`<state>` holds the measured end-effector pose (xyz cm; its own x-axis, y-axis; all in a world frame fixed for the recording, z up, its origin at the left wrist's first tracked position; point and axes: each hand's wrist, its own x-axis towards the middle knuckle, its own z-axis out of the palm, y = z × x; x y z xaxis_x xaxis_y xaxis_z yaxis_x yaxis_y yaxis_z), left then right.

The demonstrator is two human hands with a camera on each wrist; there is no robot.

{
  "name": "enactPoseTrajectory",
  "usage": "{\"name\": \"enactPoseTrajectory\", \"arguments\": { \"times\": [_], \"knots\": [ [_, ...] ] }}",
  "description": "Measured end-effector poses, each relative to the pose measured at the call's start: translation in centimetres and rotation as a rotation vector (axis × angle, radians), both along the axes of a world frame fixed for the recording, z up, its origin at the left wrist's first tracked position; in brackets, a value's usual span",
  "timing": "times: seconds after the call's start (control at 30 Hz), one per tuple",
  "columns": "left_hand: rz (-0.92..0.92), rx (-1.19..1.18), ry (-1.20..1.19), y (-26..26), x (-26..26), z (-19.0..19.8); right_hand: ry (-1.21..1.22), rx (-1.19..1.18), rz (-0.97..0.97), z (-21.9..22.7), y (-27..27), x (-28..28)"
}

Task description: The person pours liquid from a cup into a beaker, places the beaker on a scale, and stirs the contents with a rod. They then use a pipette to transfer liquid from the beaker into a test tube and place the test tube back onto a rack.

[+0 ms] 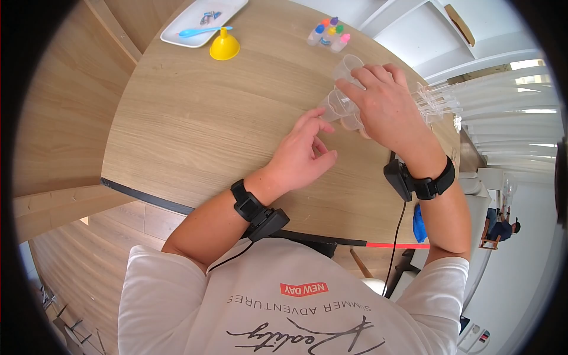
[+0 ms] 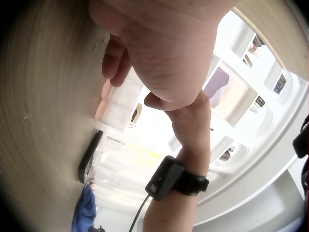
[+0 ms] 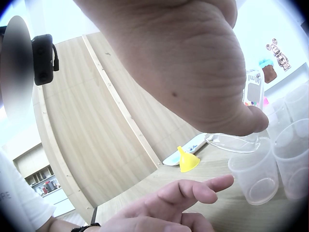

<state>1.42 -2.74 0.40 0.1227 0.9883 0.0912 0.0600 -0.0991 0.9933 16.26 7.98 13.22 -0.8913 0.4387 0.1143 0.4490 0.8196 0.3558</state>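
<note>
My right hand (image 1: 387, 106) grips a clear plastic measuring cup (image 1: 347, 66), printed markings on its side. In the right wrist view this cup (image 3: 253, 89) is overturned, its open rim downward beside the thumb; the palm hides much of it. Several more translucent cups stand close together under the right hand, among them a front cup (image 1: 335, 107) on the table. My left hand (image 1: 302, 151) hovers low over the table with loosely bent fingers and holds nothing. Its fingertips (image 3: 223, 182) reach close to the nearest standing cup (image 3: 256, 179).
A yellow funnel (image 1: 225, 47) stands near a white tray (image 1: 171, 36) with a blue spoon (image 1: 201, 32) across it. Small bottles with coloured caps (image 1: 329, 34) are grouped at the far edge. A clear rack (image 1: 436, 102) stands right of the right hand; blue cloth (image 1: 419, 225) lies near the right edge.
</note>
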Motion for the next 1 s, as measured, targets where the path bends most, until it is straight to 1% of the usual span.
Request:
{"name": "enactPoseTrajectory", "arguments": {
  "times": [0.83,1.0],
  "knots": [
    [-0.004,-0.002,-0.001,-0.03,0.0,-0.09,0.009,0.007,0.002,0.66,-0.01,-0.08],
    [-0.005,-0.003,-0.003,0.0,0.01,-0.01,-0.007,-0.035,0.017,0.37,0.0,-0.19]
  ]
}}
